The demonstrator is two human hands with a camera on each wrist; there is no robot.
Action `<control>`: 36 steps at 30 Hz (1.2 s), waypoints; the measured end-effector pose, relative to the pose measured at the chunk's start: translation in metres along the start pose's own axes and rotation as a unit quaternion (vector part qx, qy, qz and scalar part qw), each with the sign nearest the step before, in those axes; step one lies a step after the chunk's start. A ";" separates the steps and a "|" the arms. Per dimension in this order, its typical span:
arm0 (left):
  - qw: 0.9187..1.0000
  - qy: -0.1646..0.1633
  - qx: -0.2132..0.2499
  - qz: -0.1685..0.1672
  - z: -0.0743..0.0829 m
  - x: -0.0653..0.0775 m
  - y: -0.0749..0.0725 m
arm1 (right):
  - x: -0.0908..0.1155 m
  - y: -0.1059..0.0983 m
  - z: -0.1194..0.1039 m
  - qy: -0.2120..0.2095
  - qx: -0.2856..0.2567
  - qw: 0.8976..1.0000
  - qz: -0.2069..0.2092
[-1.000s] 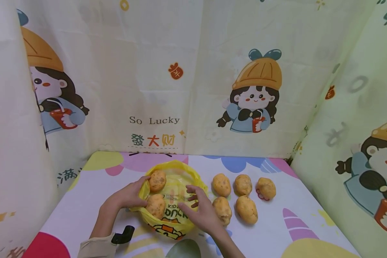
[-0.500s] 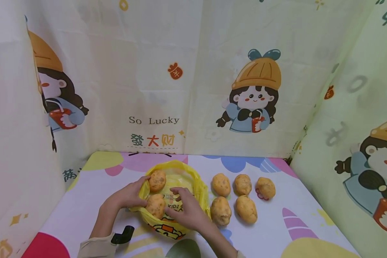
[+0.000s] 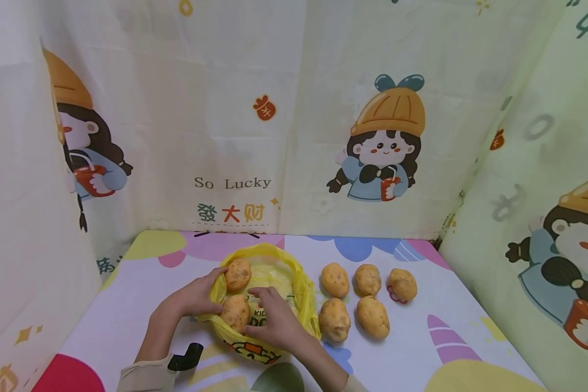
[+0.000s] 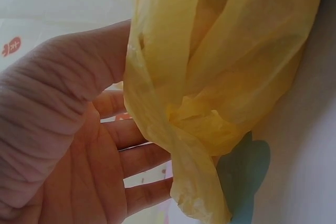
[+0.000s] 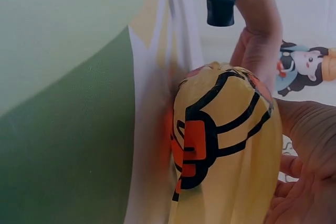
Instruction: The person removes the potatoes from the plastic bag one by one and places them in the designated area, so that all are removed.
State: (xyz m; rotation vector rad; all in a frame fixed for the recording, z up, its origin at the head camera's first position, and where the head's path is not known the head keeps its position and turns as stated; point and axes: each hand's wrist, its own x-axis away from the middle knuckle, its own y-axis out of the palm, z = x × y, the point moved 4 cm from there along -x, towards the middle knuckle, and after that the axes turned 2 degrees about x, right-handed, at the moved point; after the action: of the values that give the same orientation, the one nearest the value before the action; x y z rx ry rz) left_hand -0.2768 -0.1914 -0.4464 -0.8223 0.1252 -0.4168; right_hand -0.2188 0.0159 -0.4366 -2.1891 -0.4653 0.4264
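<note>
Yellow plastic forms the bag (image 3: 306, 296) that sits wide open before me, with a farther potato (image 3: 238, 274) and a nearer potato (image 3: 235, 313) inside along its left wall. My left hand (image 3: 192, 298) spans the left rim, index finger by the farther potato and thumb by the nearer one; the fingers look fairly straight from my wrist, but plastic covers their tips and the thumb's end, so I cannot tell whether they pinch anything. My right hand (image 3: 278, 321) is inside the bag's mouth, loosely curved and unclenched, thumb and fingers parted beside the nearer potato; whether the thumb touches it, I can't make out. That hand covers some of the black lettering (image 3: 259, 314), and in its wrist view the bag hides the fingertips. Five loose potatoes (image 3: 335, 280) lie just right of the bag.
</note>
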 end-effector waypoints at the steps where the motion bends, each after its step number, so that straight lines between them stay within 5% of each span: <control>1: 1.000 0.001 0.002 0.000 0.000 0.000 0.000 | -0.001 0.001 -0.001 0.001 0.005 1.000 -0.002; 18: 1.000 -0.004 0.019 -0.004 -0.001 0.001 0.001 | -0.019 0.016 -0.012 -0.057 0.126 0.988 -0.069; 36: 1.000 -0.004 0.004 -0.002 -0.002 -0.001 0.002 | -0.025 0.027 -0.002 -0.034 0.093 0.993 -0.061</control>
State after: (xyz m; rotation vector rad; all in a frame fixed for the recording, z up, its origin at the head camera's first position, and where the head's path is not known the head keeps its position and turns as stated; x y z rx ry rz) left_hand -0.2781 -0.1911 -0.4490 -0.8168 0.1145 -0.4169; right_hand -0.2355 -0.0126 -0.4533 -1.9594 -0.5712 0.4601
